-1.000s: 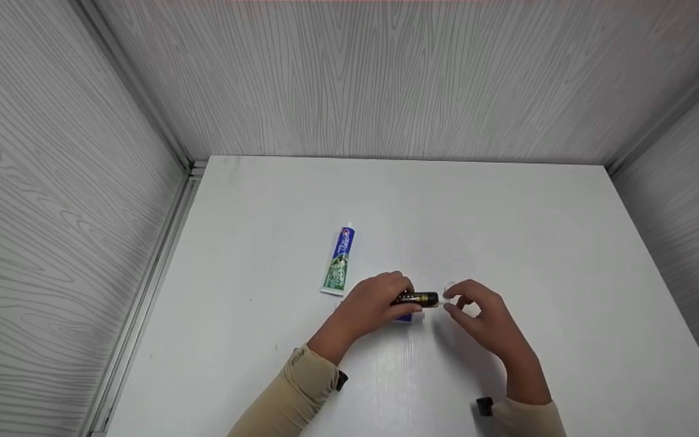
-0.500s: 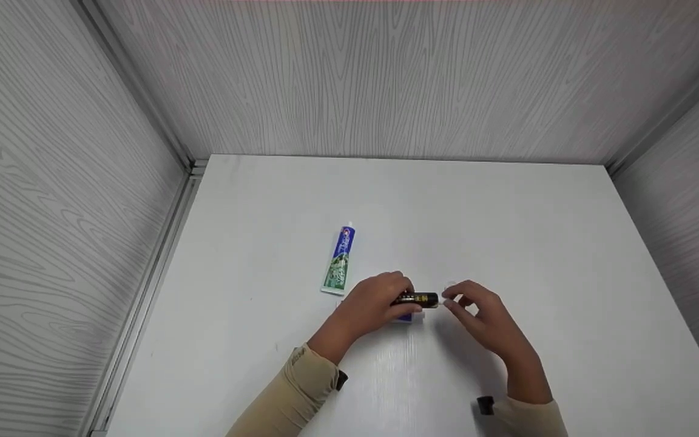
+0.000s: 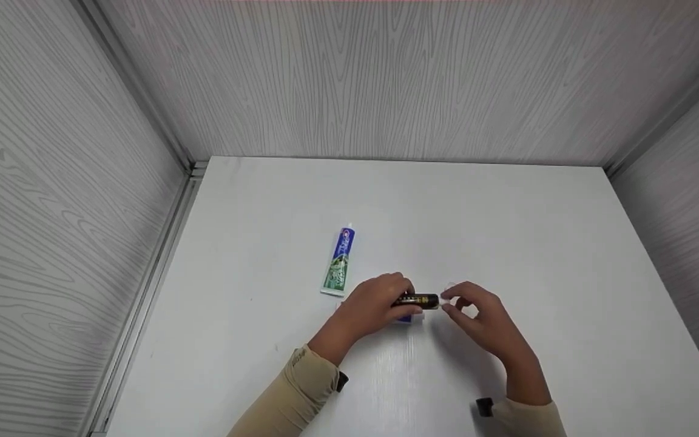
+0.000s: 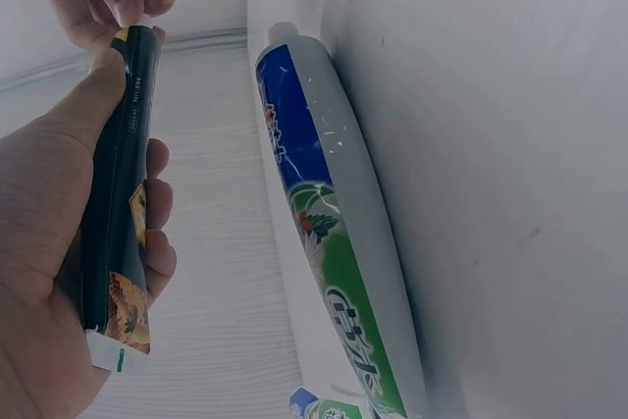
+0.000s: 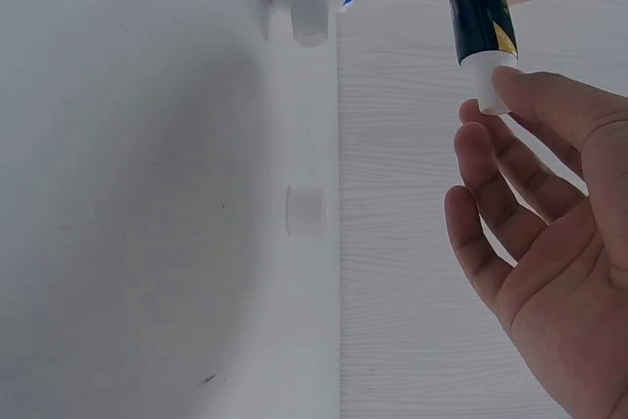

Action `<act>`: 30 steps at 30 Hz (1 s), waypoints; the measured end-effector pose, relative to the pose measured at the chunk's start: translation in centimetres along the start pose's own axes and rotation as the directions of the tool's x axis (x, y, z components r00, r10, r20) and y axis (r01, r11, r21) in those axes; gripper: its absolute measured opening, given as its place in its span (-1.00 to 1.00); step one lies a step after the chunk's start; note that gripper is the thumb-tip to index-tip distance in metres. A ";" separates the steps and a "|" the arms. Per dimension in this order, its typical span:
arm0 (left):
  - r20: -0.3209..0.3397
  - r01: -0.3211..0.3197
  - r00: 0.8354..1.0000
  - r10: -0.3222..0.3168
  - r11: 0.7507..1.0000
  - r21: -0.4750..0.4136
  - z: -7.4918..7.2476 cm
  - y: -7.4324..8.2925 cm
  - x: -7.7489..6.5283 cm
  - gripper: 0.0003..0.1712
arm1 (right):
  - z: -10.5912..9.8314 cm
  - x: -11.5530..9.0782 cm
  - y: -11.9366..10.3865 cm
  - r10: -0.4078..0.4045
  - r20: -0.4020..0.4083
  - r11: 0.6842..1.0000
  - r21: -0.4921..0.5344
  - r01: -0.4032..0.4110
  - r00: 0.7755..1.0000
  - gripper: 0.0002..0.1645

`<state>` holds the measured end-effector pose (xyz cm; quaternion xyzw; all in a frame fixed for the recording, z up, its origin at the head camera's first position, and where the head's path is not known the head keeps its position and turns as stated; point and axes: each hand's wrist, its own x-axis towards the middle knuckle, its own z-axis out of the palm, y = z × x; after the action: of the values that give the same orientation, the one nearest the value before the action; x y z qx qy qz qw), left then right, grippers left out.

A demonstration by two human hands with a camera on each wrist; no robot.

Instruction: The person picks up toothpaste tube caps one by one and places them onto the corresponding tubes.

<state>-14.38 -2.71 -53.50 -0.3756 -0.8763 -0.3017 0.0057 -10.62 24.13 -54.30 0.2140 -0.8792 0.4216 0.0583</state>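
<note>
The workspace is enclosed by pale walls [image 3: 349, 79] patterned with wood grain, and within them a white table [image 3: 234, 243] is set. The forearms are covered by tan sleeves [image 3: 286, 397]. Above the table, the left hand [image 3: 375, 302] is wrapped around a black tube [image 4: 120, 193], which is held off the surface and pointed toward the right hand [image 3: 484, 317]. The two hands are kept apart, joined only by this tube: its white end piece is pinched between the right thumb and forefinger, while the other right fingers are left loosely bent. A blue, green and white tube [image 4: 334, 223] is laid on the table beneath the left hand, partly hidden by it in the head view. A similar toothpaste tube [image 3: 338, 261] is placed farther back, its narrow end turned away. On the black tube, the white end piece [image 5: 484, 85] is seen clearly from the right wrist. A small whitish cylinder [image 5: 307, 210] is rested on the table near the right hand.
</note>
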 end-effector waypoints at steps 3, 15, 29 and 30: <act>0.002 0.003 1.000 -0.003 1.000 0.005 0.1 -0.1 0.0 -0.59 | 0.1 0.0 0.0 0.014 0.009 1.000 0.008 -0.014 1.000 -0.72; 0.020 0.025 0.999 -0.025 1.000 0.014 0.4 -0.2 -0.1 -0.59 | 0.1 -0.2 0.1 0.054 0.041 0.999 -0.002 -0.054 0.998 -0.72; 0.012 0.020 1.000 -0.020 1.000 0.001 0.3 -0.3 0.0 -0.58 | 0.2 -0.1 0.1 0.045 0.014 0.999 -0.004 -0.045 0.999 -0.70; 0.012 0.019 1.000 -0.019 1.000 0.001 0.3 -0.3 0.0 -0.58 | 0.2 -0.1 0.1 0.046 0.018 0.999 -0.004 -0.046 0.999 -0.70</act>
<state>-14.53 -2.70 -53.89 -0.3691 -0.8800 -0.2991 -0.0024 -10.54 24.06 -54.54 0.1975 -0.8852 0.4192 0.0410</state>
